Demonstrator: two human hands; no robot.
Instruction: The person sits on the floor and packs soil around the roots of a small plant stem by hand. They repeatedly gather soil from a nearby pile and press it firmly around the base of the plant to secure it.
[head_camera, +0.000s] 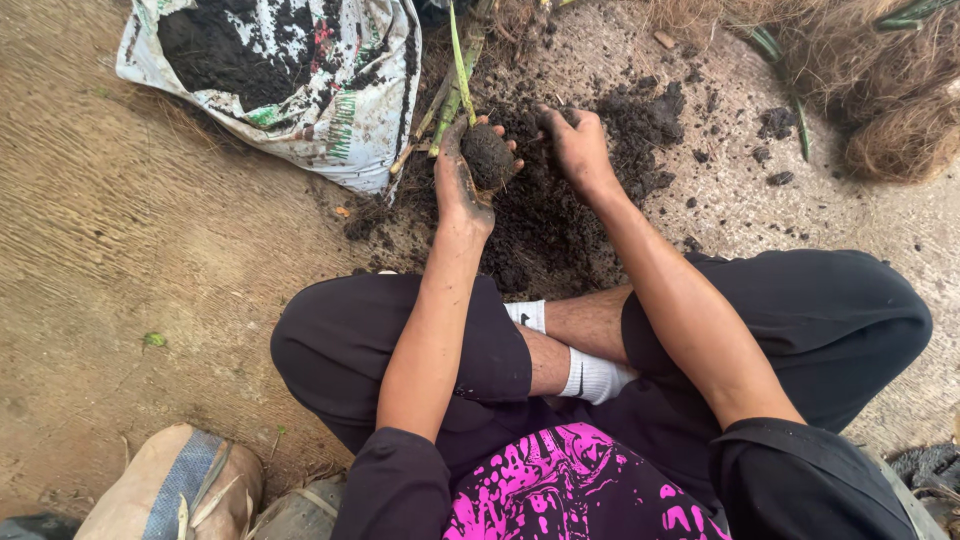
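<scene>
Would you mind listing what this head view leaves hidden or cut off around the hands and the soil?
- Plant stem: top cut off by the frame's upper edge.
- Roots: hidden inside the soil ball in the left hand.
- Right hand: fingertips buried in the soil pile.
- Soil bag: top cut off.

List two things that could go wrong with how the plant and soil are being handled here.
The root ball sits in the left hand alone; it might crumble or drop. The thin stem could snap. The right hand in the loose soil may scatter it over the concrete.
</scene>
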